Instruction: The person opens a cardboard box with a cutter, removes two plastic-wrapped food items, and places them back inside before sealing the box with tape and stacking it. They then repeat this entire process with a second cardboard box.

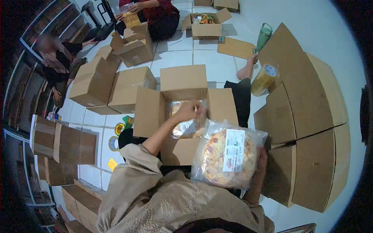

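Observation:
An open cardboard box (184, 72) stands before me with its flaps spread. Inside it lies a clear plastic package (182, 128) with a white label. Over the box opening is my left hand (192, 110), its fingers curled; whether they hold anything is too blurred to tell. My right hand (263, 157) grips the right side of a large clear bag (210, 159) of round, flat food with a white label. This bag is tilted towards me, in front of the box's near right corner. Most of the right hand's fingers are hidden behind it.
Closed boxes (130, 87) stand at the left, flattened cardboard (311, 116) leans at the right. Tape rolls (114, 143) and a yellow paper (112, 164) lie left on the floor. Stacked tape (264, 79) stands right. Two people sit beyond, one handling a yellow package (131, 19).

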`<state>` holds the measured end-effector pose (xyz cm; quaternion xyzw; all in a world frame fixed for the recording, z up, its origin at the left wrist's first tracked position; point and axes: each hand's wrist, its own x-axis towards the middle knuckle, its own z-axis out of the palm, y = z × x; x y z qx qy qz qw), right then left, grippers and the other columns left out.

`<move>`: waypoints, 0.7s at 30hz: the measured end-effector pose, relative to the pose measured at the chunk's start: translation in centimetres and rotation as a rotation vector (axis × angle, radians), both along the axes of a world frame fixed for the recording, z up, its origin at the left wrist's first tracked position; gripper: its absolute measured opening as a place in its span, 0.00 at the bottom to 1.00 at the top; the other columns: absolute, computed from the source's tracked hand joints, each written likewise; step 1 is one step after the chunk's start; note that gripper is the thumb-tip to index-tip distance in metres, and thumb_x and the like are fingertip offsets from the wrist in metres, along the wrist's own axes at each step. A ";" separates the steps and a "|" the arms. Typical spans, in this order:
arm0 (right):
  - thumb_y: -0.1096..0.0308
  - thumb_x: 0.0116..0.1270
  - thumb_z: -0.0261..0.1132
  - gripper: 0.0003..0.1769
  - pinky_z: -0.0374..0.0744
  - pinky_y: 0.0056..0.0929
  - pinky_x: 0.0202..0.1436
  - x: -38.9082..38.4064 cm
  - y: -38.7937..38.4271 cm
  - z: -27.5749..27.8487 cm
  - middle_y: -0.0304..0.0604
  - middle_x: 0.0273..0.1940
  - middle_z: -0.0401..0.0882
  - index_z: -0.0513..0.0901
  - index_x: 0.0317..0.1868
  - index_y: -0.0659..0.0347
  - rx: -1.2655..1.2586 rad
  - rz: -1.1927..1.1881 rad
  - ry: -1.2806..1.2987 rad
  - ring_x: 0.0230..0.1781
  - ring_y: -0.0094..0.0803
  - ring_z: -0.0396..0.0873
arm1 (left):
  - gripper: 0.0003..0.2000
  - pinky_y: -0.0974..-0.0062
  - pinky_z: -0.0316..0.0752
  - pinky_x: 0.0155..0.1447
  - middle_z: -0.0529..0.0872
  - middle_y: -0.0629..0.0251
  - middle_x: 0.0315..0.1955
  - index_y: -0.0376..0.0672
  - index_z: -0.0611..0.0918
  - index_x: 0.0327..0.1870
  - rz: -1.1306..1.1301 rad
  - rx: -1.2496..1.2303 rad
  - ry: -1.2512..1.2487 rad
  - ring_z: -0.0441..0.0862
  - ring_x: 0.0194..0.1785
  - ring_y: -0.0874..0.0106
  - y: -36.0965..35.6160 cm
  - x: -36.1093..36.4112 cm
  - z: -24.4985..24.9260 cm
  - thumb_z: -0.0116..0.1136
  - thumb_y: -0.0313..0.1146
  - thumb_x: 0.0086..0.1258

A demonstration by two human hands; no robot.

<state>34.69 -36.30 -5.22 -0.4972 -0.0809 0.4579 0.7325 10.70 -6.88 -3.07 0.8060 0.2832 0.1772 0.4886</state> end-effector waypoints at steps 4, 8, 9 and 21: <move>0.60 0.65 0.56 0.24 0.73 0.31 0.53 1.5 -0.2 -3.0 0.48 0.52 0.74 0.70 0.57 0.66 -0.143 0.155 -0.042 0.51 0.35 0.73 | 0.11 0.61 0.74 0.43 0.84 0.55 0.28 0.45 0.82 0.37 -0.378 0.421 0.455 0.81 0.35 0.56 -2.0 1.0 -10.9 0.59 0.31 0.51; 0.59 0.64 0.55 0.24 0.74 0.32 0.52 0.1 -0.3 -3.6 0.49 0.48 0.76 0.71 0.55 0.68 -0.326 -0.032 -0.400 0.47 0.38 0.76 | 0.15 0.60 0.74 0.44 0.83 0.54 0.33 0.45 0.80 0.40 -0.536 0.726 0.253 0.81 0.38 0.56 -2.6 2.8 -12.9 0.52 0.43 0.58; 0.58 0.63 0.55 0.25 0.75 0.33 0.52 -0.2 -0.1 -2.9 0.50 0.47 0.76 0.71 0.54 0.69 -0.402 -0.109 -0.565 0.47 0.39 0.76 | 0.13 0.60 0.74 0.45 0.83 0.54 0.33 0.45 0.80 0.39 -0.500 0.674 0.192 0.81 0.38 0.57 -2.8 2.8 -13.4 0.51 0.41 0.59; 0.59 0.64 0.58 0.23 0.67 0.33 0.60 2.5 -1.4 -8.5 0.43 0.50 0.74 0.71 0.55 0.63 0.013 0.113 0.250 0.51 0.31 0.72 | 0.11 0.64 0.66 0.58 0.84 0.57 0.34 0.47 0.81 0.40 -0.629 0.860 0.437 0.81 0.41 0.62 -2.8 0.0 -12.8 0.52 0.33 0.57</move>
